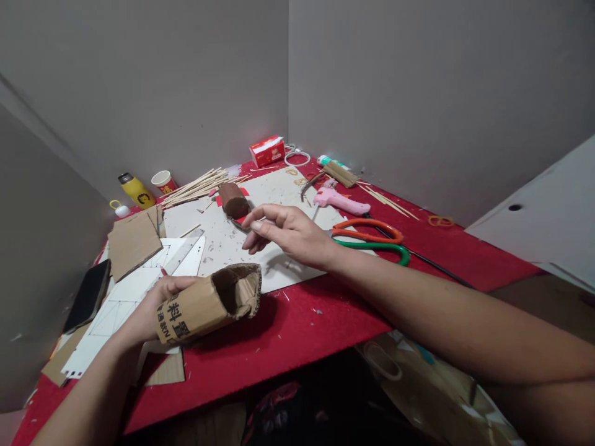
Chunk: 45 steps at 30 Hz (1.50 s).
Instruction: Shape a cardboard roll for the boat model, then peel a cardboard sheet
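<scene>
My left hand (160, 308) is wrapped around a bent cardboard tube (199, 313) with black printed characters. The tube's hollow end tilts up and faces right, over the red tabletop. Above the white board, my right hand (290, 232) hovers with loosely curved fingers, apart from the tube, and I see nothing in them. Just beyond its fingertips lies a brown cylinder (235, 201) on its side, over a red patch. Scissors (367, 238) with one orange and one green handle lie beneath and beside my right wrist, their blades mostly hidden.
A pink glue gun (341, 199) lies right of the board (274, 192). Wooden sticks (199, 186), a paper cup (163, 181), a yellow bottle (137, 191) and a red tissue pack (267, 152) line the back. Cardboard pieces (134, 241), drawn sheets (114, 316) and a black phone (87, 294) are left.
</scene>
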Each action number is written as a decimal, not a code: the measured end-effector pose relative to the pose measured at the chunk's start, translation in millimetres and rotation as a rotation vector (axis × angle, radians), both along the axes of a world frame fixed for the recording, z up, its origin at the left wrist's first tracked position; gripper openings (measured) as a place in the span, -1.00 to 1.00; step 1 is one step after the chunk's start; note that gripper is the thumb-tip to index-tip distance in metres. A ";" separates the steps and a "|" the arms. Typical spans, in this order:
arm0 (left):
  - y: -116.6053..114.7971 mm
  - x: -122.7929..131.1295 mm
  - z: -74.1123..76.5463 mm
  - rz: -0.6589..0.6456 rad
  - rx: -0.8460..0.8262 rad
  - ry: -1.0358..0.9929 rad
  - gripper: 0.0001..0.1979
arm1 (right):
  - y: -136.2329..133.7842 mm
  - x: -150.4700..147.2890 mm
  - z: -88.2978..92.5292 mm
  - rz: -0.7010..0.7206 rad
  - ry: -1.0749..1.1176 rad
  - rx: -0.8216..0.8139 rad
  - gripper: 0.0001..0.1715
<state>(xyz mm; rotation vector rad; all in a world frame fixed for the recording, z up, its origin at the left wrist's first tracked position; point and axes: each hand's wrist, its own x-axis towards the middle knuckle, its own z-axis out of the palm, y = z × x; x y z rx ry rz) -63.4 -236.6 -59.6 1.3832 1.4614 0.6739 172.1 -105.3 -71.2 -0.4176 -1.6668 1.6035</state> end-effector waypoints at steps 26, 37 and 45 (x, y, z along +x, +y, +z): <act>-12.5 38.9 -1.6 -0.126 -0.005 0.152 -0.72 | -17.8 -16.0 27.6 0.329 -0.996 0.838 -0.66; -10.6 29.2 -13.8 -0.120 0.101 0.229 -0.69 | -9.4 -32.7 0.0 0.567 -0.889 0.649 -0.66; -10.7 28.2 -18.8 -0.112 0.106 0.217 -0.71 | -13.8 -30.7 3.5 0.604 -0.830 0.515 -0.58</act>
